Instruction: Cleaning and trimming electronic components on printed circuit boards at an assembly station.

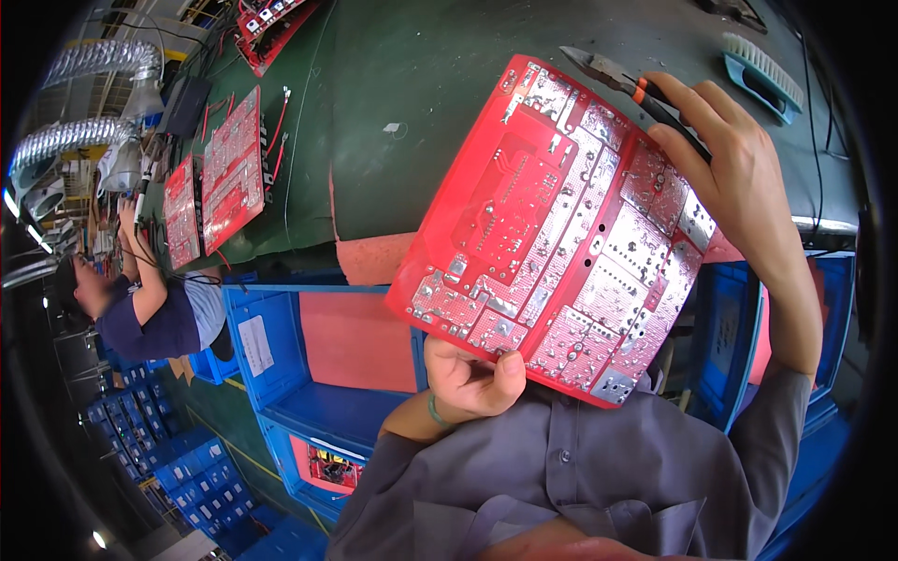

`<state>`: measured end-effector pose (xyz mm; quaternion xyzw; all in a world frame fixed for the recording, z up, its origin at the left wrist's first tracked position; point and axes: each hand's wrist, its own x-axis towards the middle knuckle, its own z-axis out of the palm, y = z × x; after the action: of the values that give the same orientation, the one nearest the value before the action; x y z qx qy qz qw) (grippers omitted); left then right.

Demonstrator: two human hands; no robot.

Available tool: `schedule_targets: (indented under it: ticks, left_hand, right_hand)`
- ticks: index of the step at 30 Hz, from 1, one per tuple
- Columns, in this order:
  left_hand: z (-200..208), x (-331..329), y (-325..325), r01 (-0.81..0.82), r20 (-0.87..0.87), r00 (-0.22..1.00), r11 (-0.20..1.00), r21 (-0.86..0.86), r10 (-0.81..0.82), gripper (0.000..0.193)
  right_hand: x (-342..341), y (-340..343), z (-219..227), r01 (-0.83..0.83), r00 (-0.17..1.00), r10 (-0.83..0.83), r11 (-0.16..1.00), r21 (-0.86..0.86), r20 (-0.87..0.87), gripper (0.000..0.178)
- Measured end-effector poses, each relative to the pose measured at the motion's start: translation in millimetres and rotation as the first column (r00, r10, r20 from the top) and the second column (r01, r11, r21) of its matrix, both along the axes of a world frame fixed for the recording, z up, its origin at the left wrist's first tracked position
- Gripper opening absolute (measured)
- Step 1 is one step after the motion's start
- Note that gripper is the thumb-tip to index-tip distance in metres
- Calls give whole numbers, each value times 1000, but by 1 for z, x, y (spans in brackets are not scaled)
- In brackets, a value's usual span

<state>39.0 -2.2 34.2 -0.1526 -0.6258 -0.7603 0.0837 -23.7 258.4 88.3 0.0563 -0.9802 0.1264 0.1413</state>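
Observation:
My left hand (472, 377) grips a large red circuit board (533, 271) by its near edge, with the thumb over the rim. The board is tilted up in front of my chest, its soldered side with silvery patches and small joints facing up. In my right hand (730, 154) is a pair of pliers (608, 73) with dark and orange handles. Their pointed jaws lie just past the board's far right corner, apart from the solder joints as far as I can see. What lies under the board is hidden.
Red boards (234, 168) with wires lie on the green bench mat (412, 140) at the left. A blue brush (762, 79) rests far right. Blue crates (281, 351) with pink lining stand below the bench edge. Another person (150, 313) works at the left by silver ducts (79, 136).

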Motion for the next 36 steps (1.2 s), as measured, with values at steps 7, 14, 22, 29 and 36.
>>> schedule_targets:
  ticks: [7, 14, 22, 29, 36]
  left_hand:
    - [-7, -1, 1, -23, -59, 998, 999, -36, 21, 27]
    - [-17, -9, -2, -36, 8, 999, 999, 12, 36, 26]
    - [-16, -22, 1, -97, 63, 994, 994, 54, 94, 20]
    - [-9, -35, -3, -119, 102, 987, 991, -57, 125, 18]
    - [12, -93, -6, -70, 202, 973, 979, -192, 109, 13]
  right_hand:
    - [13, 0, 1, -19, 999, 23, 993, 113, -36, 41]
    - [29, 10, -4, 76, 997, -77, 996, 43, 15, 41]
    - [48, 2, 1, 3, 999, -4, 999, 47, 32, 52]
    - [51, 2, -3, 6, 999, -9, 999, 51, 44, 52]
    - [54, 5, -7, 24, 999, -28, 997, 73, 42, 51]
